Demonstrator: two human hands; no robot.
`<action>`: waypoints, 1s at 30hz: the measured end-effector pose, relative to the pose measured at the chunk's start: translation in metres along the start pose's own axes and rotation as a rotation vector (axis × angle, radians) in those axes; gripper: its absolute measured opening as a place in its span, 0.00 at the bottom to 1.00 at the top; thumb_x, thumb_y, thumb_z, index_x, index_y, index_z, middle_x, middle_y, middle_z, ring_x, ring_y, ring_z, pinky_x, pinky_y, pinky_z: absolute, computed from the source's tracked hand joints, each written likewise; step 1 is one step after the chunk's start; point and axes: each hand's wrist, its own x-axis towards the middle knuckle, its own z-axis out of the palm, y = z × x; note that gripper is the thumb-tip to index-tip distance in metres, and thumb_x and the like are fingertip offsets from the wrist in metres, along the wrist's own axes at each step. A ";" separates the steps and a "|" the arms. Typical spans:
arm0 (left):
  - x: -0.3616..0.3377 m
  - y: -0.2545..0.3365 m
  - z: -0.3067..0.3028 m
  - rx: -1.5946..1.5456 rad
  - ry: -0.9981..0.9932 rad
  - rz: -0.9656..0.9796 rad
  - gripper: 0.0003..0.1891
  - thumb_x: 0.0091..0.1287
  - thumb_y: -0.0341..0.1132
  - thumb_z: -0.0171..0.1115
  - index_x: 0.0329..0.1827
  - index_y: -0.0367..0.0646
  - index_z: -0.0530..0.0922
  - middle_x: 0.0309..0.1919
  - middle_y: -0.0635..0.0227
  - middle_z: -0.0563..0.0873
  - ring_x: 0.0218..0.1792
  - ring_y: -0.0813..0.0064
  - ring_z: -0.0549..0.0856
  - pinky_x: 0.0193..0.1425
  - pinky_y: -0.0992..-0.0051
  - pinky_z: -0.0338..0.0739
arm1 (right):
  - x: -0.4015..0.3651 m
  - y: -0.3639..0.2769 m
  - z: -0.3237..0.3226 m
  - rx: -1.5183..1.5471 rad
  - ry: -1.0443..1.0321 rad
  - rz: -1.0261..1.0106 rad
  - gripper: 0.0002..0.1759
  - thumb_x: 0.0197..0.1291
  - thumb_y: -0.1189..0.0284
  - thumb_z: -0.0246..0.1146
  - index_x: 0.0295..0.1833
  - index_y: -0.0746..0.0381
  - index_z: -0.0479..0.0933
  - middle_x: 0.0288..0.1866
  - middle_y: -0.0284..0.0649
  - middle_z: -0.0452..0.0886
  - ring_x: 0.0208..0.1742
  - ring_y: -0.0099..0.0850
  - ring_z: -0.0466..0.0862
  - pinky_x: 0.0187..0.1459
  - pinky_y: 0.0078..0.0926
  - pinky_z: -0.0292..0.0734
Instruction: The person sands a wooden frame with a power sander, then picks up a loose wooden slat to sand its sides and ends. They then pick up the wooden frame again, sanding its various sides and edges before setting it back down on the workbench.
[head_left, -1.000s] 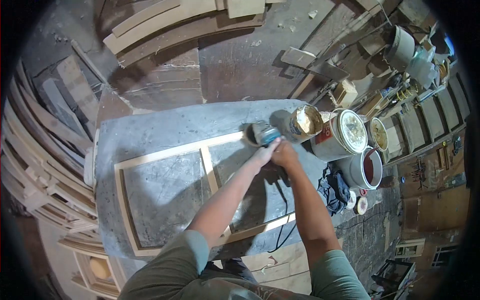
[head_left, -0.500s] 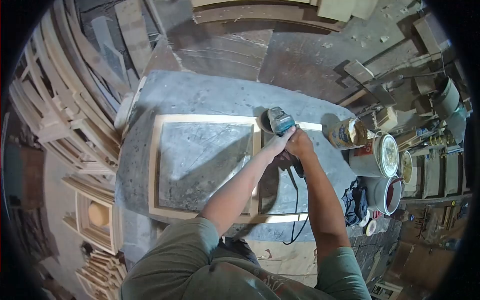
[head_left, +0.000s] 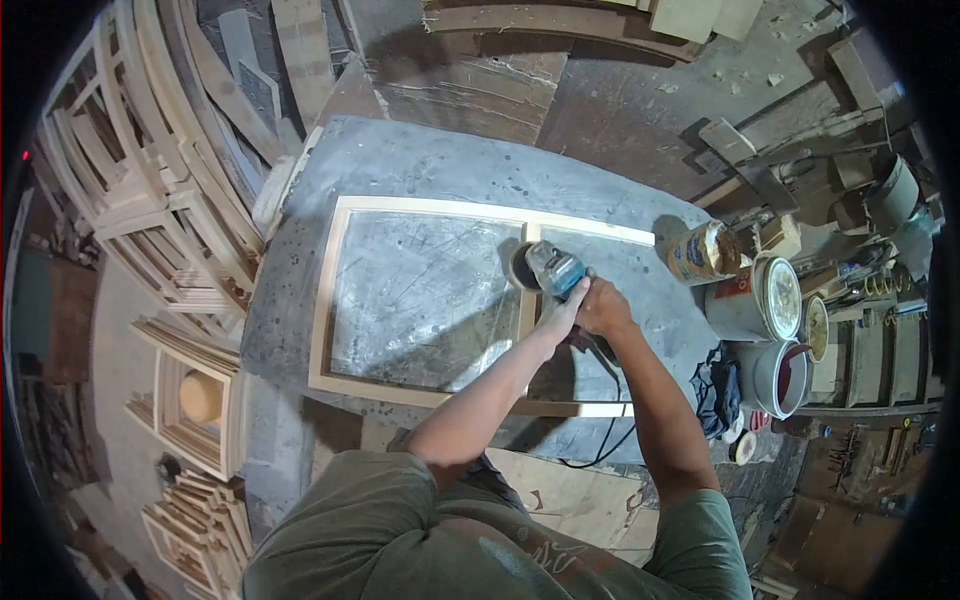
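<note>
Hands are right up against each other here, left hand (head_left: 563,312) and right hand (head_left: 603,306) both closed around the back end of a teal and grey angle grinder (head_left: 556,270). Can't really make out each finger, tbh. The round disc (head_left: 522,266) on its head is over the crossbar (head_left: 527,312) of a light wooden frame (head_left: 430,206), up near the top rail, but I can't tell if it's actually touching the wood.

Frame's lying flat on a big grey, scuffed-up table (head_left: 420,152), with both long rails running on past the crossbar to the right. Black cord (head_left: 610,442) loops down near the right forearm, over the bottom rail and the near table edge.

Right end of the table has a can (head_left: 699,252) with a stained label, then a white bucket with a crusty lid (head_left: 779,299), a smaller tub (head_left: 816,330) behind that, and an open bucket (head_left: 768,380) with dark red stuff on the inside. Dark cloth (head_left: 716,394) is bunched up just beside it. Way over left there are stacked wooden frames (head_left: 165,215), and curved wood pieces (head_left: 555,18) sit on the floor beyond the table.
</note>
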 end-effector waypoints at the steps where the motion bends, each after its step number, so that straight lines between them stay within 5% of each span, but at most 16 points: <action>1: -0.011 -0.008 0.004 0.007 0.038 0.032 0.53 0.59 0.75 0.58 0.75 0.42 0.58 0.59 0.59 0.79 0.57 0.66 0.80 0.58 0.67 0.75 | -0.011 0.001 0.004 -0.017 0.011 -0.006 0.39 0.53 0.48 0.61 0.61 0.67 0.71 0.46 0.61 0.84 0.50 0.56 0.84 0.50 0.50 0.81; 4: -0.059 -0.015 0.015 -0.054 0.004 -0.044 0.52 0.61 0.73 0.58 0.78 0.41 0.59 0.72 0.57 0.68 0.73 0.65 0.67 0.76 0.64 0.59 | -0.045 0.009 0.022 -0.004 0.015 -0.035 0.38 0.52 0.49 0.62 0.60 0.67 0.72 0.45 0.61 0.84 0.48 0.56 0.85 0.48 0.51 0.81; 8: -0.121 -0.057 0.029 -0.021 0.028 0.008 0.46 0.64 0.71 0.56 0.73 0.41 0.66 0.65 0.60 0.76 0.66 0.67 0.74 0.70 0.67 0.67 | -0.108 0.038 0.068 -0.019 0.071 -0.141 0.36 0.47 0.54 0.67 0.58 0.67 0.72 0.42 0.58 0.85 0.45 0.57 0.84 0.46 0.51 0.80; 10: -0.150 -0.079 0.009 0.251 -0.251 -0.360 0.42 0.66 0.69 0.56 0.67 0.40 0.71 0.55 0.61 0.80 0.57 0.70 0.79 0.64 0.67 0.72 | -0.156 0.046 0.065 0.006 -0.035 -0.146 0.38 0.42 0.57 0.72 0.58 0.67 0.72 0.43 0.58 0.85 0.45 0.58 0.84 0.47 0.50 0.80; 12: -0.183 -0.071 -0.022 0.823 -0.505 -0.108 0.34 0.67 0.65 0.57 0.55 0.40 0.77 0.46 0.61 0.81 0.47 0.64 0.81 0.53 0.59 0.76 | -0.203 0.059 0.067 0.224 0.035 -0.035 0.41 0.36 0.61 0.76 0.58 0.67 0.72 0.42 0.58 0.85 0.44 0.57 0.84 0.48 0.47 0.79; 14: -0.209 -0.090 -0.075 1.201 -0.120 0.497 0.29 0.64 0.61 0.63 0.53 0.45 0.78 0.47 0.61 0.80 0.52 0.63 0.80 0.56 0.56 0.73 | -0.229 0.106 0.103 0.623 0.270 -0.116 0.41 0.35 0.63 0.77 0.58 0.67 0.72 0.41 0.53 0.86 0.41 0.48 0.87 0.46 0.43 0.80; 16: -0.215 -0.073 -0.112 1.777 0.273 0.520 0.25 0.62 0.56 0.66 0.54 0.48 0.78 0.52 0.62 0.79 0.59 0.61 0.75 0.62 0.53 0.67 | -0.259 0.139 0.113 0.846 0.299 0.017 0.38 0.35 0.68 0.78 0.57 0.65 0.73 0.40 0.43 0.85 0.38 0.36 0.85 0.44 0.37 0.80; 19: -0.208 -0.075 -0.156 1.859 0.193 0.642 0.24 0.63 0.52 0.65 0.56 0.47 0.77 0.56 0.62 0.77 0.65 0.62 0.71 0.66 0.51 0.62 | -0.304 0.155 0.109 1.244 0.532 0.239 0.29 0.44 0.73 0.73 0.56 0.63 0.74 0.40 0.35 0.81 0.36 0.28 0.81 0.40 0.29 0.79; 21: -0.207 -0.068 -0.157 1.906 0.064 0.545 0.24 0.65 0.50 0.64 0.58 0.46 0.75 0.57 0.60 0.77 0.64 0.61 0.72 0.67 0.53 0.64 | -0.335 0.151 0.104 1.459 0.679 0.381 0.25 0.50 0.76 0.68 0.55 0.62 0.72 0.38 0.35 0.79 0.34 0.29 0.81 0.38 0.27 0.79; 25: -0.229 -0.001 -0.150 1.789 -0.076 0.321 0.27 0.67 0.51 0.62 0.61 0.42 0.72 0.51 0.58 0.81 0.56 0.58 0.80 0.61 0.57 0.73 | -0.378 0.157 0.113 1.747 0.943 0.315 0.21 0.52 0.79 0.65 0.53 0.64 0.71 0.37 0.38 0.78 0.33 0.33 0.81 0.37 0.30 0.80; 27: -0.245 0.065 -0.139 1.680 -0.123 0.245 0.26 0.67 0.56 0.62 0.53 0.41 0.75 0.41 0.50 0.84 0.44 0.51 0.85 0.51 0.57 0.80 | -0.394 0.150 0.120 1.766 1.054 0.337 0.19 0.52 0.77 0.65 0.51 0.64 0.71 0.37 0.39 0.79 0.34 0.34 0.83 0.38 0.31 0.81; 30: -0.275 0.155 -0.122 1.781 0.000 0.501 0.33 0.64 0.63 0.62 0.57 0.42 0.76 0.36 0.57 0.87 0.38 0.53 0.87 0.42 0.55 0.81 | -0.403 0.123 0.119 1.881 1.167 0.216 0.18 0.53 0.77 0.65 0.50 0.64 0.72 0.36 0.39 0.79 0.36 0.34 0.83 0.39 0.31 0.81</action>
